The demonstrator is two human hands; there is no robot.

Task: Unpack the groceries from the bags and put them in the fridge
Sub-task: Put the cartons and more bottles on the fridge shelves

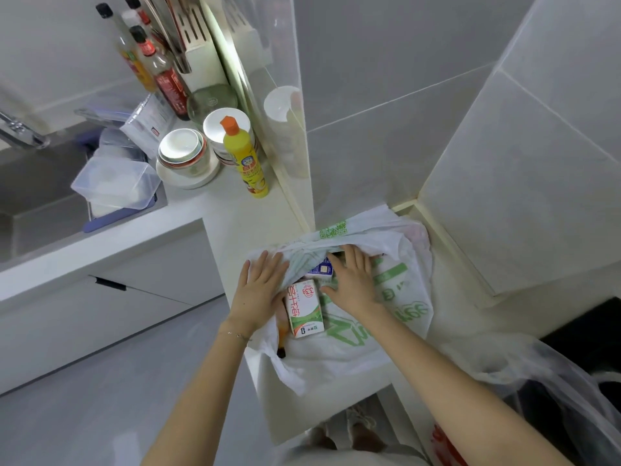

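Between your left hand (pixel 260 290) and right hand (pixel 353 280) the carton (pixel 304 307) is white with red characters and a green band. Just beyond it, the smaller box (pixel 322 268) is blue and white. The bag (pixel 386 297) under both hands is white with green print. Well beyond your left hand, the bottle (pixel 247 163) is yellow with an orange cap.

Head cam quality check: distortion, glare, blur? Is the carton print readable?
Head view: strong wide-angle bending, tile lines splay outward; light soft, shadows faint; blown-out streak on the upright white board; chrome faucet at the left edge is smeared; large red digits on the white-and-green milk carton between left hand and right hand are legible, upside down.
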